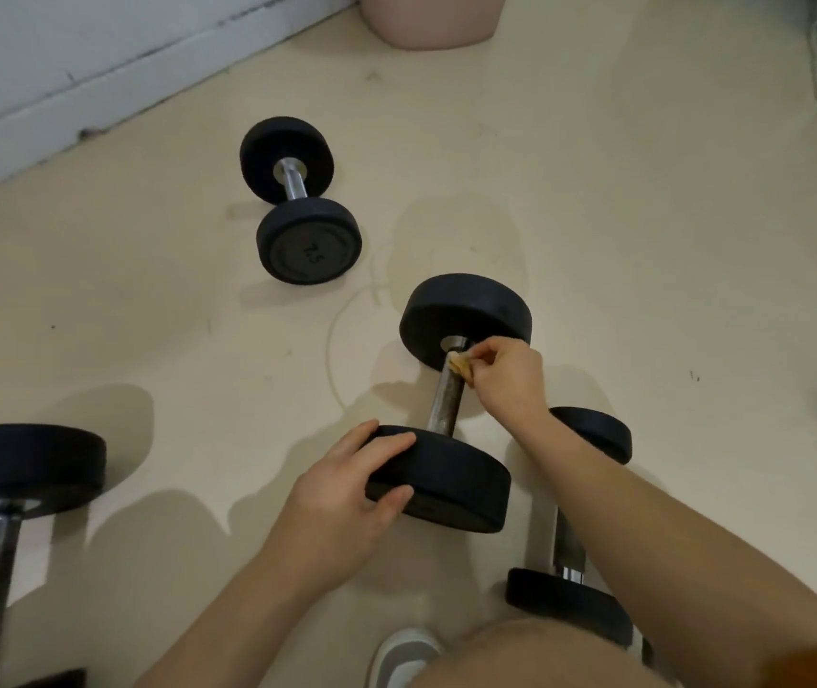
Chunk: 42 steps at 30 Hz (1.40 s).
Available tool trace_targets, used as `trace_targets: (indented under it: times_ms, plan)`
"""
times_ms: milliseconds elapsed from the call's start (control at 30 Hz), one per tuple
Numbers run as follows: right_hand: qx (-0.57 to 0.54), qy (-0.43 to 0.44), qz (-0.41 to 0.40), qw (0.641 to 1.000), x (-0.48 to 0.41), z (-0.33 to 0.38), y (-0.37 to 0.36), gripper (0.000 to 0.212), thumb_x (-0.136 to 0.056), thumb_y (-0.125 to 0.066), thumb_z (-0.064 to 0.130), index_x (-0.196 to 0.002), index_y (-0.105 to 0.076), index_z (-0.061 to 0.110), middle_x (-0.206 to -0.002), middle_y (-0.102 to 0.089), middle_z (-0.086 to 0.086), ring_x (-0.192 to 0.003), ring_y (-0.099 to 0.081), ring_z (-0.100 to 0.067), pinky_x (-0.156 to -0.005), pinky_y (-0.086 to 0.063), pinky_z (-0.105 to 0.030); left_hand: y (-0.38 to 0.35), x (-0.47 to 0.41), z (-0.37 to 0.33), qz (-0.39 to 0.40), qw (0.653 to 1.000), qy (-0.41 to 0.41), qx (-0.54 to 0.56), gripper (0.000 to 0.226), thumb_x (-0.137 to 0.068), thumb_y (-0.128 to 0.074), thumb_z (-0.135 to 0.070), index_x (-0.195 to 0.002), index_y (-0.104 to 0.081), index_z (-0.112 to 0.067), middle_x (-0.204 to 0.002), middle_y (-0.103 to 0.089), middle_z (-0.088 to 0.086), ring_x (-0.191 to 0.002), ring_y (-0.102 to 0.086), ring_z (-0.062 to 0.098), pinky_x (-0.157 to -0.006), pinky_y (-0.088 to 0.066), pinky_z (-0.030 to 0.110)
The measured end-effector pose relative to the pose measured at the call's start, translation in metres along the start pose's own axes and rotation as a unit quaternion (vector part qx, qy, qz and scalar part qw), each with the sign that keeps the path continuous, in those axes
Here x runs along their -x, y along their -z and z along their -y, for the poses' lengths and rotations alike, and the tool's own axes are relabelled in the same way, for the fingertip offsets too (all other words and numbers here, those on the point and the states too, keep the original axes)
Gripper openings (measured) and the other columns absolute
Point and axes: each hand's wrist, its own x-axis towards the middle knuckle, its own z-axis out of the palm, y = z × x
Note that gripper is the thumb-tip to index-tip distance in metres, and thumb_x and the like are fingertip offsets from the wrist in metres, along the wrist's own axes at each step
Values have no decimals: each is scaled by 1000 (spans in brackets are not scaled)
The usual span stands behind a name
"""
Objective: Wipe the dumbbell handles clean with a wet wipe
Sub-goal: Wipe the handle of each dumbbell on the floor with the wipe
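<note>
The dumbbell [466, 315] lies on the floor [644, 240], heavy, rigid and apt to roll on its round heads, so the left hand [346, 494] grips the near head [451, 484] to steady it. The right hand [510, 374] pinches a small soft wad, probably the wet wipe [461, 364], against the handle [443, 404] at its far end; the bare steel looks slick

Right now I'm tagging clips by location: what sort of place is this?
Probably a home workout corner: black dumbbells lie on a cream floor by a white wall, with a pink container.
</note>
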Motion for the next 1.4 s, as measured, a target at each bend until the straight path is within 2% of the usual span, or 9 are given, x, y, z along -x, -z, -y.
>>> trace_targets:
  times_ms: [67,133,300,500,700,933,1033,1167,1400]
  plan:
    - [-227,-79,53,969,7,19,17,9,-86,-65,10,-94,-70,10,-91,-70,-7,-77,-66,-17,-76,-58,-33,13,-6,-6,25,999,16,-42,42,-93,-54,-39,-133,-46,-45,-148,-35,-16,-121,-41,-4,-98,-26,7]
    - [-458,-131,155,866,22,42,33,11,-88,-62,6,-97,-66,3,-86,-68,-12,-67,-64,-15,-65,-57,-24,30,-17,-20,11,999,17,-28,41,-94,-50,-43,-134,-47,-39,-140,-46,-15,-124,-45,3,-101,-32,16]
    - [-573,-95,275,766,49,93,48,11,-88,-59,4,-98,-60,8,-77,-65,-8,-60,-61,-13,-54,-53,-20,89,-41,-71,-62,946,76,308,39,-86,-63,-44,-121,-55,-29,-104,-67,-6,-88,-67,9,-75,-57,28]
    - [-473,-12,303,828,49,137,68,19,-87,-62,12,-99,-69,0,-70,-60,-6,-60,-55,-11,-50,-47,-20,142,-56,-81,-88,946,51,308,8,-87,-67,-17,-89,-70,-10,-72,-69,4,-66,-65,15,-63,-52,24]
    - [-542,-21,270,796,49,160,69,14,-86,-65,22,-76,-68,13,-80,-68,-5,-73,-63,-15,-54,-49,-21,160,-58,-74,-103,957,46,268,7,-87,-64,-6,-90,-68,-11,-73,-66,4,-67,-62,13,-68,-50,27]
    - [-398,92,238,881,44,184,55,27,-81,-69,39,-73,-68,14,-78,-67,-6,-73,-59,-13,-66,-39,-26,198,-59,-86,-65,958,72,269,34,-89,-58,-45,-102,-70,-17,-92,-73,5,-81,-67,15,-72,-52,29]
    - [-448,52,266,852,38,197,52,37,-84,-65,39,-77,-65,4,-83,-65,-12,-78,-61,-20,-76,-44,-29,210,-67,-99,-52,984,48,165,13,-81,-74,-22,-89,-72,-12,-80,-73,6,-69,-65,12,-62,-47,20]
    - [-544,-45,391,741,29,207,54,43,-89,-55,46,-100,-64,5,-106,-70,-16,-97,-68,-30,-80,-50,-35,229,-74,-97,-77,983,68,151,8,-89,-66,-16,-88,-65,-8,-75,-73,10,-66,-67,17,-62,-48,26]
    - [-410,48,372,831,3,229,25,23,-80,-67,-4,-98,-60,7,-74,-59,-7,-58,-52,-10,-53,-43,-19,236,-93,-43,-76,992,81,55,5,-95,-54,-17,-92,-55,-14,-75,-74,4,-64,-68,13,-56,-44,23]
